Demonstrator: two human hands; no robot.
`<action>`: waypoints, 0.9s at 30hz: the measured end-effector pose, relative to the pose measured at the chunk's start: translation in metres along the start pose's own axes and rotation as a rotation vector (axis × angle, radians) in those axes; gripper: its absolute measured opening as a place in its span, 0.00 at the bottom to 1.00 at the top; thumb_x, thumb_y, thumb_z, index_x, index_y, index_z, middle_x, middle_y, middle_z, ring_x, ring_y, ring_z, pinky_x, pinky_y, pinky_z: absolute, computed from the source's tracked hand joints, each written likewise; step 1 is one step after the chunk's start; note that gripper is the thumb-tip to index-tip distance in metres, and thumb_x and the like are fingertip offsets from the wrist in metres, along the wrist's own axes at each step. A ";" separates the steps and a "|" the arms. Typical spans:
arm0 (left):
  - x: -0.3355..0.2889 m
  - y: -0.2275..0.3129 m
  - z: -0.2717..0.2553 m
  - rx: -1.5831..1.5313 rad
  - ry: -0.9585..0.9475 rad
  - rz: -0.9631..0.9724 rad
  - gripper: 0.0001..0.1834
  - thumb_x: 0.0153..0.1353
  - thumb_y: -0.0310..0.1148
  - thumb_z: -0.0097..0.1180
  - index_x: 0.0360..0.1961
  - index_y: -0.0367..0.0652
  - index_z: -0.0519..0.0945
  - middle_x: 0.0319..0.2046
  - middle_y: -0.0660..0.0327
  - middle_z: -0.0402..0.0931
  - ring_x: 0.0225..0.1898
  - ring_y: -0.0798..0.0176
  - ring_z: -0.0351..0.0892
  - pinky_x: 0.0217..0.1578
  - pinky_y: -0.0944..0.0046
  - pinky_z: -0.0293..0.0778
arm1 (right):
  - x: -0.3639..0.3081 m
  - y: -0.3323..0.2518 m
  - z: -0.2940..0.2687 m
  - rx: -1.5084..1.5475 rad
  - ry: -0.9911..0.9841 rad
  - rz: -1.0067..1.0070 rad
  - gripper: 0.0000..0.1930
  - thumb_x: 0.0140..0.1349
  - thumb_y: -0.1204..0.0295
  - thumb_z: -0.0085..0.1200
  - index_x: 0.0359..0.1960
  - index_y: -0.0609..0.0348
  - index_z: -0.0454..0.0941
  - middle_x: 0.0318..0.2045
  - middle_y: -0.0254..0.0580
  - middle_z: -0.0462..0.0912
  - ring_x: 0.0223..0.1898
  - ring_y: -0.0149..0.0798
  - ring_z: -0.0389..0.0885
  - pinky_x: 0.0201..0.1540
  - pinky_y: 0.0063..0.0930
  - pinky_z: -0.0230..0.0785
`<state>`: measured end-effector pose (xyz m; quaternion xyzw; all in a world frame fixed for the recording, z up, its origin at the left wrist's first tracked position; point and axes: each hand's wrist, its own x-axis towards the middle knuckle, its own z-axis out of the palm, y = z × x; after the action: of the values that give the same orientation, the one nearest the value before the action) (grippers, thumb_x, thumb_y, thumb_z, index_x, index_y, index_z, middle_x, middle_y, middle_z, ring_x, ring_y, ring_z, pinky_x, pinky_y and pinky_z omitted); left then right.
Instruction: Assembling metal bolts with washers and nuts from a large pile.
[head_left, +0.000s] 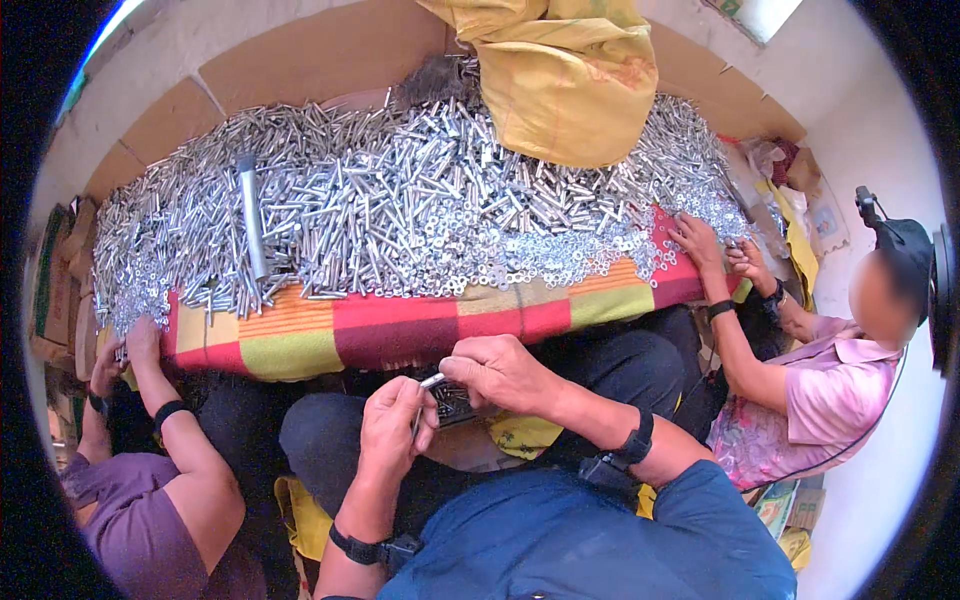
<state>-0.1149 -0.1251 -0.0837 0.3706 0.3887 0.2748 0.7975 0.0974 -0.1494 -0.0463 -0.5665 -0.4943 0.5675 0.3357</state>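
in the head view, the person's left hand (388, 425) and right hand (497, 370) meet in front of the lap. a short silvery metal piece (431, 381) sits between them, above the near edge of the checked cloth's lap side; the right thumb and fingers are pinched on one end, the left fingertips clamped at the other. a second sliver of metal shows lower among the left fingers, too small to make out. beneath the hands lie more small metal parts (455, 402), partly hidden.

beyond, the checked cloth (390, 322) hangs in red, green, orange and maroon, bearing a wide pile of metal rods (400, 210). loose washers (590, 252) spread along its near side at the right. a grey tube (253, 220) rests on the pile at the left, and a yellow sack (565, 95) overhangs it at the back. a co-worker in purple (150, 510) reaches in at the left, another in pink (810, 400) at the right.
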 end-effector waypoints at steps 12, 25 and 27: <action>0.002 0.000 0.002 -0.064 -0.046 0.006 0.20 0.77 0.46 0.46 0.39 0.39 0.78 0.20 0.60 0.77 0.10 0.73 0.65 0.10 0.73 0.55 | 0.055 0.030 -0.150 -0.902 0.866 -0.462 0.09 0.57 0.71 0.62 0.34 0.65 0.80 0.33 0.56 0.81 0.38 0.59 0.82 0.43 0.48 0.75; 0.001 -0.001 0.002 -0.058 -0.012 0.034 0.22 0.77 0.49 0.45 0.39 0.39 0.78 0.18 0.59 0.75 0.10 0.72 0.63 0.10 0.72 0.56 | 0.078 0.044 -0.171 -1.118 0.870 -0.334 0.06 0.56 0.75 0.55 0.32 0.65 0.74 0.34 0.62 0.80 0.36 0.66 0.81 0.41 0.58 0.75; 0.001 -0.001 0.002 -0.066 -0.013 0.035 0.22 0.77 0.48 0.45 0.40 0.39 0.78 0.18 0.59 0.75 0.10 0.72 0.63 0.10 0.72 0.56 | 0.078 0.043 -0.168 -1.116 0.877 -0.340 0.06 0.56 0.75 0.55 0.32 0.65 0.74 0.33 0.62 0.80 0.36 0.66 0.81 0.41 0.58 0.75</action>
<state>-0.1128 -0.1258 -0.0836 0.3526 0.3676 0.2988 0.8070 0.2588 -0.0573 -0.0888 -0.7437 -0.6115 -0.1082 0.2475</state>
